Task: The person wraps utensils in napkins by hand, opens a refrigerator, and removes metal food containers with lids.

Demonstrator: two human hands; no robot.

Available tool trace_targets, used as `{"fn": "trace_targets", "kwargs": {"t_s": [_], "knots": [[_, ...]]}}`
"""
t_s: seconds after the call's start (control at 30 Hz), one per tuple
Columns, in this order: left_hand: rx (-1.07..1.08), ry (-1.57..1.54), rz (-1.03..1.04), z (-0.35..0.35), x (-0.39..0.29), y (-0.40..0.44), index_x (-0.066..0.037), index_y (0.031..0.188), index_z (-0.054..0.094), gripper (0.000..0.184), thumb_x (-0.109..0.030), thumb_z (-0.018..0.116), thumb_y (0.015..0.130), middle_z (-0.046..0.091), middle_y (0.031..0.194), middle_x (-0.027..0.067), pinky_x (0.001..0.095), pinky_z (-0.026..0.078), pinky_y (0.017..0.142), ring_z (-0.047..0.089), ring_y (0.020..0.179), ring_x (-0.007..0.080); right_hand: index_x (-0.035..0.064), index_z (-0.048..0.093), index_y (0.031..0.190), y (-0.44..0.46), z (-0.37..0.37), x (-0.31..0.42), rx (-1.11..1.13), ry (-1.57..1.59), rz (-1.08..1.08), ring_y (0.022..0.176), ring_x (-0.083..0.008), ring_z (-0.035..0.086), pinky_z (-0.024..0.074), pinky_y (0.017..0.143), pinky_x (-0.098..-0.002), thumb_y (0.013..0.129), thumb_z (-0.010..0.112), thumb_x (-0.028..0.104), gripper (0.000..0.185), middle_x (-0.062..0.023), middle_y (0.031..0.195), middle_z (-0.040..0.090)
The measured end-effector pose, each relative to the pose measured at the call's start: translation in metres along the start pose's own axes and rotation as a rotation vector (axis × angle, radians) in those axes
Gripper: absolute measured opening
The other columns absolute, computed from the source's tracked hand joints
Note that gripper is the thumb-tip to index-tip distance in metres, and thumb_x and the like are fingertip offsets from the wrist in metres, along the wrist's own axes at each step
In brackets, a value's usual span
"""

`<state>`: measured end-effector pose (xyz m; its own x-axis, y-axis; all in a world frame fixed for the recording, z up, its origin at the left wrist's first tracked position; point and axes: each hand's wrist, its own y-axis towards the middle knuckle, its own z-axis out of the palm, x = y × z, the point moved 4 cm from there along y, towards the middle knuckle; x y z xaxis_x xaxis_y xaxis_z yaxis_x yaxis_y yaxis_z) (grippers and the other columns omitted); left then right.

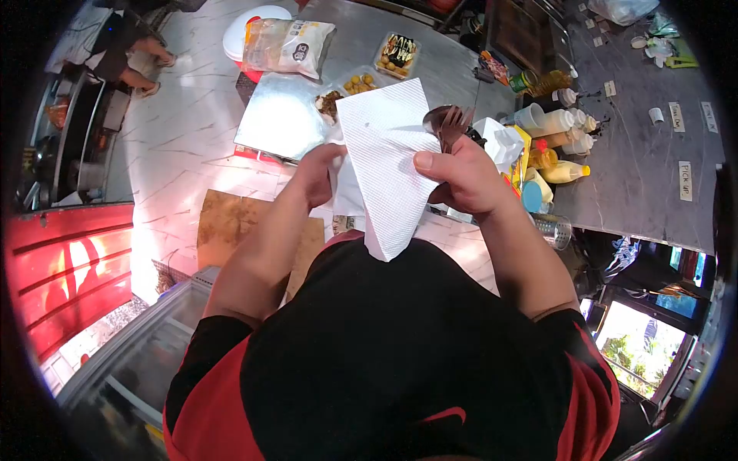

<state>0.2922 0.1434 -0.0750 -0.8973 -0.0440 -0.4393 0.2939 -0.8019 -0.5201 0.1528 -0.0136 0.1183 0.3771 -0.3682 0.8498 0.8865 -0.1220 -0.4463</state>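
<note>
A white textured paper towel (388,154) hangs in front of my chest. My right hand (465,177) is closed, its thumb pressing the towel's right edge. The same hand holds a brown fork (455,127), with a dark brown spoon (437,117) beside it. My left hand (317,175) is curled at the towel's left side, where another white layer (347,188) shows; its fingertips are hidden behind the paper. Beyond the towel, partly covered by it, sits a clear container with round golden balls (359,83) and brown food (329,104).
On the metal counter stand a plastic bag (288,48) and a tray of topped balls (397,55). Sauce bottles (557,123) crowd the right side, near a labelled dark counter (638,161). A glass-topped freezer (138,346) is at lower left. Another person's legs (142,65) show at upper left.
</note>
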Motion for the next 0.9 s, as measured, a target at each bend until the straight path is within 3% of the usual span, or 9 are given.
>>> {"fn": "trace_targets", "kwargs": {"t_s": [0.07,0.13,0.2,0.3,0.37,0.5,0.6,0.7,0.9], "knots": [[0.06,-0.047,-0.044,0.01,0.01,0.0,0.004,0.139,0.059,0.048,-0.026,0.056,0.101,0.071,0.13,0.0166,0.0501,0.054,0.107,0.07,0.118,0.0323,0.0052,0.048,0.147,-0.001,-0.005,-0.004,-0.031,0.026,0.023,0.08,-0.0133,0.066,0.0512,0.061,-0.0282,0.095,0.075,0.023,0.061,-0.0052,0.104,0.069],[0.126,-0.104,-0.047,0.028,0.011,-0.006,0.004,0.143,0.057,0.051,-0.03,0.055,0.105,0.07,0.132,0.0165,0.0484,0.057,0.105,0.072,0.116,0.0312,0.004,0.045,0.151,-0.005,-0.021,-0.013,-0.076,0.072,0.055,0.079,-0.0153,0.068,0.0539,0.06,-0.0291,0.096,0.073,0.021,0.064,-0.0067,0.104,0.069],[0.052,-0.033,-0.005,0.031,0.007,-0.008,0.004,0.142,0.058,0.049,-0.029,0.054,0.106,0.071,0.131,0.0165,0.0459,0.059,0.102,0.073,0.114,0.0296,0.0055,0.047,0.149,-0.009,-0.039,-0.024,-0.109,0.116,0.093,0.062,-0.0101,0.059,0.0417,0.048,-0.0246,0.098,0.07,0.021,0.058,-0.0029,0.093,0.066],[0.078,0.051,0.035,0.033,-0.003,-0.012,0.005,0.14,0.06,0.044,-0.025,0.054,0.108,0.072,0.129,0.0171,0.0416,0.064,0.094,0.075,0.11,0.0269,0.0042,0.051,0.144,-0.013,-0.05,-0.033,-0.246,0.029,0.058,0.061,-0.0045,0.046,0.0348,0.05,-0.024,0.102,0.068,0.021,0.049,0.0005,0.092,0.063],[0.146,-0.005,0.033,0.03,-0.006,-0.01,0.005,0.138,0.061,0.044,-0.026,0.055,0.108,0.072,0.128,0.0172,0.0421,0.064,0.094,0.075,0.111,0.0274,0.0044,0.05,0.148,-0.018,-0.045,-0.032,-0.368,-0.062,0.0,0.062,-0.0044,0.048,0.037,0.051,-0.0237,0.102,0.069,0.023,0.053,0.0012,0.092,0.063],[0.169,-0.003,0.013,0.041,-0.014,-0.011,0.006,0.138,0.061,0.045,-0.027,0.052,0.109,0.072,0.129,0.0177,0.0427,0.063,0.096,0.075,0.111,0.0276,0.0038,0.05,0.153,-0.022,-0.063,-0.041,-0.388,-0.359,0.113,0.069,-0.0048,0.054,0.0447,0.057,-0.0243,0.103,0.069,0.025,0.058,0.0025,0.095,0.065],[0.163,-0.049,-0.001,0.058,-0.021,-0.017,0.005,0.138,0.061,0.046,-0.029,0.047,0.11,0.072,0.128,0.0164,0.0433,0.062,0.097,0.074,0.112,0.0272,0.0016,0.057,0.145,-0.027,-0.06,-0.036,-0.401,-0.4,0.118,0.075,-0.0046,0.056,0.0473,0.063,-0.0249,0.103,0.07,0.026,0.051,0.0039,0.096,0.066],[0.152,-0.062,-0.034,0.061,-0.026,-0.018,0.004,0.138,0.061,0.048,-0.032,0.042,0.112,0.072,0.129,0.0149,0.0432,0.061,0.098,0.073,0.113,0.0266,0.0014,0.06,0.142,-0.018,-0.073,-0.053,-0.346,-0.332,-0.02,0.083,-0.0051,0.057,0.0498,0.073,-0.0253,0.102,0.071,0.025,0.048,0.0029,0.099,0.067],[0.218,-0.014,-0.001,0.062,-0.028,-0.009,0.002,0.142,0.058,0.053,-0.037,0.038,0.113,0.069,0.134,0.016,0.0437,0.058,0.102,0.07,0.119,0.0283,0.001,0.064,0.137,-0.017,-0.078,-0.057,-0.366,-0.418,0.002,0.096,-0.0068,0.059,0.051,0.087,-0.0282,0.101,0.072,0.023,0.043,0.0004,0.108,0.07]]}}
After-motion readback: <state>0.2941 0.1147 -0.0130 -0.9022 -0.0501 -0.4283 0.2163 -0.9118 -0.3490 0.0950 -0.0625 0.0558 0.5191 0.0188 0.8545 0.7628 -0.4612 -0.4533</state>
